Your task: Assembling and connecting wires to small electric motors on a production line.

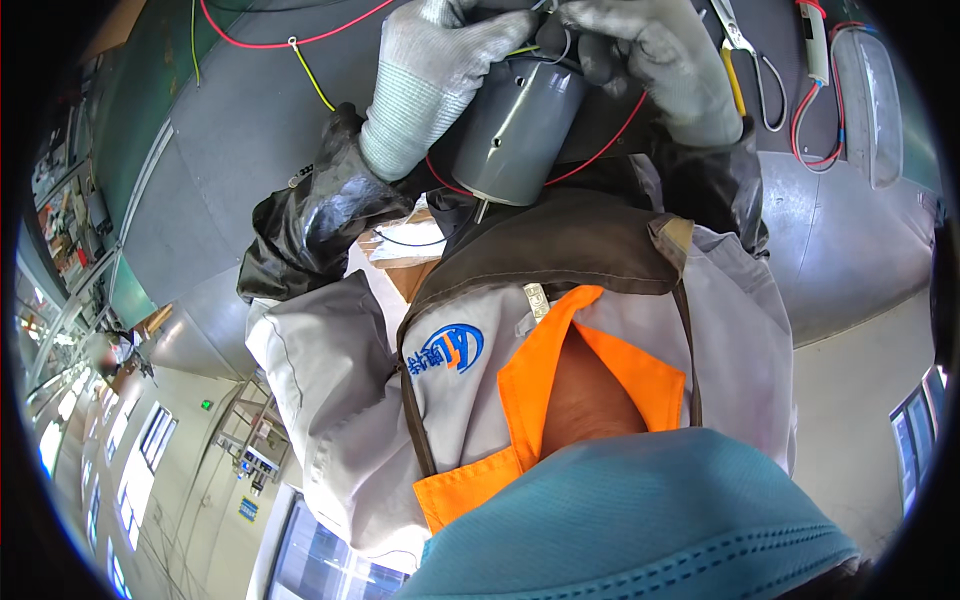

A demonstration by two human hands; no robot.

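A grey metal cylinder [522, 125], like a small motor housing, leans against my apron with a shaft sticking out of its near end. Both my hands wear pale grey knit gloves and meet at the cylinder's far end. My left hand [440, 75] is closed there, its thumb beside a yellow-green wire [523, 50]. My right hand [665, 60] is pinched at the fingertips near a thin pale loop [568, 47]. The upper picture edge cuts off some fingers, so what they grip is partly hidden. A red wire [607, 150] runs around the cylinder.
Scissors [738, 38] and a yellow-handled tool [735, 85] lie right of my right hand. Farther right are a white pen-shaped tool [814, 50] with red leads and a clear plastic tray [872, 110]. On the left, a ring-ended yellow-green wire [312, 75] and another red wire [250, 45] cross the dark worktop.
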